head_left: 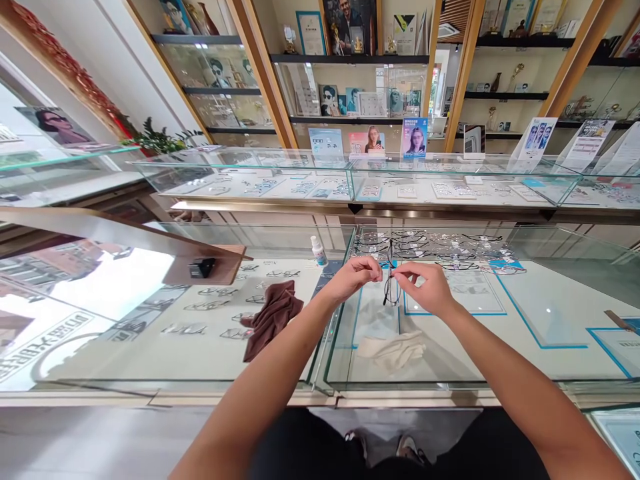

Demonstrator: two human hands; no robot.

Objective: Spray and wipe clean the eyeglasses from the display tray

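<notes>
A pair of dark-rimmed glasses (389,288) hangs in the air between the two hands, above the glass surface (500,353) and not touching it. The left hand (357,275) comes in from 9 o'clock and the right hand (426,288) from 3 o'clock. The grip of each is pressed together in a fingertip pinch on the top of the glasses, and the rest of the frame dangles edge-on below. Which part each grip pinches is too small to tell.

From the glasses, a white cloth (395,348) lies at 6 o'clock, right under the hands. A crumpled brown cloth (273,319) lies at 8 o'clock, well apart. A small spray bottle (319,251) stands upright at 10 o'clock, near the joint between two glass panes. Rows of other frames (450,250) are laid out inside the case from 12 to 2 o'clock.

The main risk, as I judge it, lies in the thin hold. With only fingertips on a narrow part and most of the weight hanging free, a slip of either grip would let the glasses swing or drop onto the hard glass, and the lenses could be scratched or chipped. Pulling the two pinches against each other could also bend the frame. The left forearm reaches in not far from the spray bottle, so a wide elbow move could tip it over.
</notes>
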